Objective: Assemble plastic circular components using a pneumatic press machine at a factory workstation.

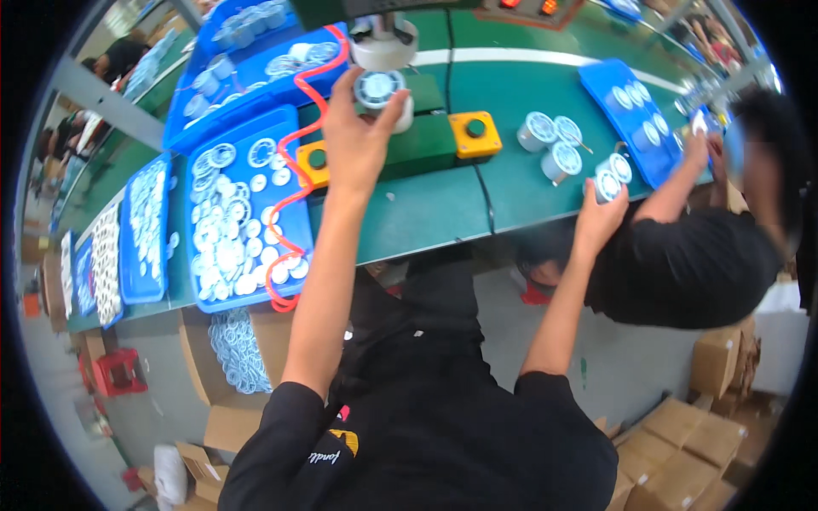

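Observation:
Under the white round head point(385, 49) of a bench press, my left hand point(354, 140) has its thumb and fingers closed around a pale cylindrical part point(380, 88) with a slotted round top. The part sits at the green press base point(426, 140). Off to the right, my right hand point(599, 220) grips another pale cylindrical part point(607, 187) near the bench edge. One more such part point(620, 167) is right beside it, just past my fingertips. Three similar parts point(561, 160) stand together between the press and that hand.
Yellow button boxes point(475, 134) flank the press base. A coiled red hose point(294, 200) hangs over a blue tray point(204, 294) of white discs and rings. At right, a co-worker point(690, 247) handles something beside a blue tray point(601, 81). Cardboard boxes point(682, 443) stand on the floor.

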Action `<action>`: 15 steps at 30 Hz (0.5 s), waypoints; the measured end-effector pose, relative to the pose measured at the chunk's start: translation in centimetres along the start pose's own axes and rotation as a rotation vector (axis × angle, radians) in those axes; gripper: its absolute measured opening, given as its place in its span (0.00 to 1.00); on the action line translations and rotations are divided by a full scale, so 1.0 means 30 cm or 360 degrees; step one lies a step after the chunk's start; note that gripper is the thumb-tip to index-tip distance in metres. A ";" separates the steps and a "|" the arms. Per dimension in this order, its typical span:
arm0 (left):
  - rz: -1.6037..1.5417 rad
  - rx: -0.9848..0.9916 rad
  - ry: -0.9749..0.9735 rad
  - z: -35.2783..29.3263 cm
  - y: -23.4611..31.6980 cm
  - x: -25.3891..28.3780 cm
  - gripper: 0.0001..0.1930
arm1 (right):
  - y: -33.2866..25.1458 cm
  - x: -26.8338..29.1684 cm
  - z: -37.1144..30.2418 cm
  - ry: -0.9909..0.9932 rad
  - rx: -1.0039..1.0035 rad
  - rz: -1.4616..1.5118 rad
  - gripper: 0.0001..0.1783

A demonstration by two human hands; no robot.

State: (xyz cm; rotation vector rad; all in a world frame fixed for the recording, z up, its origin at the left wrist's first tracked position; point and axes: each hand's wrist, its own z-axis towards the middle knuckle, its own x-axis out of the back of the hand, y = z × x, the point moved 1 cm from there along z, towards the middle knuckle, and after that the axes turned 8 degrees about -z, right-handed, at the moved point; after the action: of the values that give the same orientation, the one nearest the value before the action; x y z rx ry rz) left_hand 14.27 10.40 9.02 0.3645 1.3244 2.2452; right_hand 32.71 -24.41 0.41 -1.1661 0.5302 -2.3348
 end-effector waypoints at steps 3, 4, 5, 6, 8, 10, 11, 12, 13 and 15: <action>0.0088 0.0153 -0.0056 0.018 0.014 -0.001 0.36 | 0.008 -0.018 0.033 -0.0030 -0.0054 -0.0028 0.39; 0.0107 0.0149 -0.0038 0.021 0.019 0.003 0.36 | 0.011 -0.026 0.041 -0.0038 -0.0031 -0.0052 0.39; 0.0073 0.0153 -0.0075 0.021 0.025 0.005 0.36 | 0.019 -0.036 0.051 -0.0044 -0.0009 -0.0079 0.39; 0.0034 0.0154 -0.0116 0.022 0.035 0.004 0.35 | 0.029 -0.047 0.067 -0.0067 -0.0001 -0.0073 0.41; 0.0056 0.0193 -0.0144 0.023 0.041 -0.005 0.35 | 0.050 -0.070 0.103 -0.0066 0.0036 -0.0105 0.42; 0.0039 0.0182 -0.0219 0.026 0.045 -0.024 0.34 | 0.068 -0.078 0.127 -0.0155 0.0008 -0.0100 0.47; 0.0123 0.0204 -0.0235 0.027 0.050 -0.026 0.34 | 0.093 -0.089 0.128 -0.0123 0.0125 -0.0145 0.49; 0.0127 0.0206 -0.0234 0.033 0.051 -0.022 0.34 | 0.081 -0.089 0.126 -0.0094 0.0244 -0.0183 0.51; 0.0128 0.0212 -0.0237 0.038 0.050 -0.017 0.34 | 0.075 -0.083 0.113 -0.0097 0.0243 -0.0184 0.51; 0.0128 0.0216 -0.0237 0.043 0.046 -0.009 0.33 | 0.046 -0.056 0.055 -0.0066 0.0081 -0.0042 0.54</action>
State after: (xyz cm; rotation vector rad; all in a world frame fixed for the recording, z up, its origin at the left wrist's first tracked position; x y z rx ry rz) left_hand 14.69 10.65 10.85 0.6314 1.4084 2.1510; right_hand 35.26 -24.79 -0.45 -1.2020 0.4405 -2.3272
